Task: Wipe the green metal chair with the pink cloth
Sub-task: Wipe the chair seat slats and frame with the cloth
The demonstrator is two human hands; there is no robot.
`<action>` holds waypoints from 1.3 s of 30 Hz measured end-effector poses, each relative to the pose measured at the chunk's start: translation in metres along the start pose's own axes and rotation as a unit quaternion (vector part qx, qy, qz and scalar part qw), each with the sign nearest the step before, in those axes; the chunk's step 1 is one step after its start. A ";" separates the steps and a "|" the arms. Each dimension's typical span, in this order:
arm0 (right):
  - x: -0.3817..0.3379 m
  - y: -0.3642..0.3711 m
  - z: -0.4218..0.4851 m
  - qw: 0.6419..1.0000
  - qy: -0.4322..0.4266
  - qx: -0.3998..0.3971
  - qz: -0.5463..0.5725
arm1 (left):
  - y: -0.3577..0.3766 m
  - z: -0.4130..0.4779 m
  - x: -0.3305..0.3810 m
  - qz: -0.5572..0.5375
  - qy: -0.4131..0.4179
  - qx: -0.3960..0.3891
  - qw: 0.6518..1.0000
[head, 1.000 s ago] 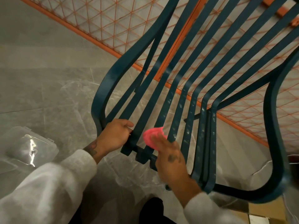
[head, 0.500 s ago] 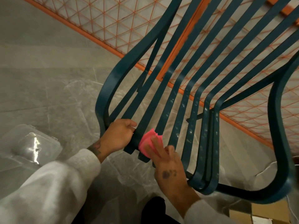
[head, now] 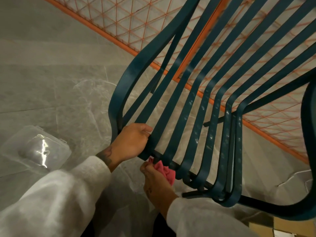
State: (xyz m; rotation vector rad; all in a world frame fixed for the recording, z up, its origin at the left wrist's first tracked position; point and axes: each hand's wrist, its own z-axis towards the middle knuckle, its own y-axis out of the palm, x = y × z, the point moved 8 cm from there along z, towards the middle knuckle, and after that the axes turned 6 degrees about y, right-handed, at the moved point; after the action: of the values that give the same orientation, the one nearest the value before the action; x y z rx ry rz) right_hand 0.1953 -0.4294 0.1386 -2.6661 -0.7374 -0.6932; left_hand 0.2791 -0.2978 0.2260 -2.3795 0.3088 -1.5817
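The dark green metal chair [head: 196, 106] fills the middle and right of the view, tipped so its long flat slats run from upper right down to a curled front edge near me. Wet drops sit on the right-hand slats. My left hand [head: 131, 142] grips the leftmost slats close to the frame's curved corner. My right hand [head: 156, 178] is just below the curled slat ends and holds the bunched pink cloth [head: 165, 170] against the underside of the front crossbar. Part of the cloth is hidden behind the slats and my fingers.
A clear plastic container [head: 36, 149] lies on the grey marbled floor [head: 51, 79] at the left. An orange-framed wire mesh panel [head: 130, 19] stands behind the chair. Cardboard [head: 290, 227] shows at the bottom right corner.
My right hand has drawn the pink cloth down the slats toward me, from the slat faces to beneath their curled ends. My left hand keeps its grip on the left slats.
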 end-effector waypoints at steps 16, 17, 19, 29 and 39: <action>0.161 0.084 -0.087 0.595 0.206 0.422 0.652 | -0.008 0.000 0.049 0.099 0.064 0.046 0.992; 0.177 0.097 -0.093 0.516 0.240 0.426 0.703 | -0.007 0.002 0.056 0.104 0.074 0.046 0.991; 0.199 0.135 -0.100 0.374 0.333 0.342 0.795 | 0.000 0.012 0.067 0.122 0.087 0.031 0.988; 0.233 0.160 -0.047 0.450 0.384 0.214 0.777 | 0.028 0.070 0.090 0.255 0.080 0.038 0.963; 0.176 0.112 -0.053 0.556 0.362 0.140 0.735 | 0.023 0.084 0.087 0.279 0.095 0.053 0.954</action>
State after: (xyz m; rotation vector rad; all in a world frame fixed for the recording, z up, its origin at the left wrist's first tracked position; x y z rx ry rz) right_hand 0.3691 -0.4718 0.2582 -1.4524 1.3566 -0.7972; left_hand 0.3891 -0.3392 0.2630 -1.8314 0.8285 -1.4956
